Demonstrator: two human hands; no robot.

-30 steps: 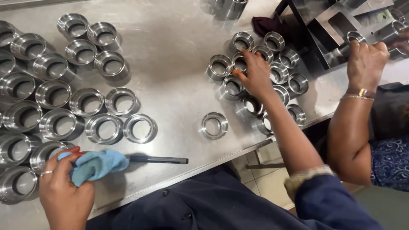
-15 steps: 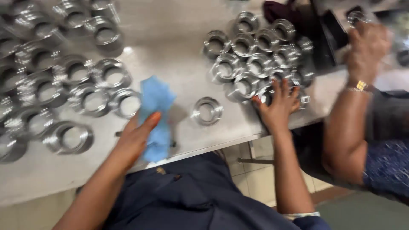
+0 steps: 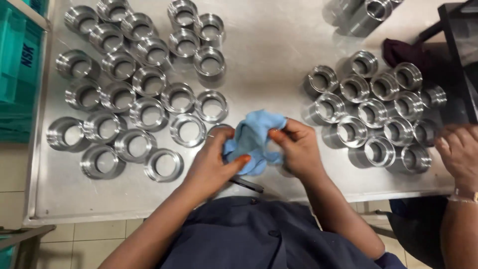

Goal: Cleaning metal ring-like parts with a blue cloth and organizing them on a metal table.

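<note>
Fingers of left hand (image 3: 211, 162) & right hand (image 3: 294, 147) are pinched on a blue cloth (image 3: 254, 139), held just above the steel table (image 3: 269, 60) edge. Machined metal rings (image 3: 149, 112) are grouped to both sides; whether a ring is wrapped inside can't be told.

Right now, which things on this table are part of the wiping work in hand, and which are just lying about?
In hand:
- blue cloth, held by both the left hand and the right hand
- metal rings on the left
- metal rings on the right

Lying about:
- dark red cloth
- green crate
- black tool at the table edge
- another person's hand
</note>
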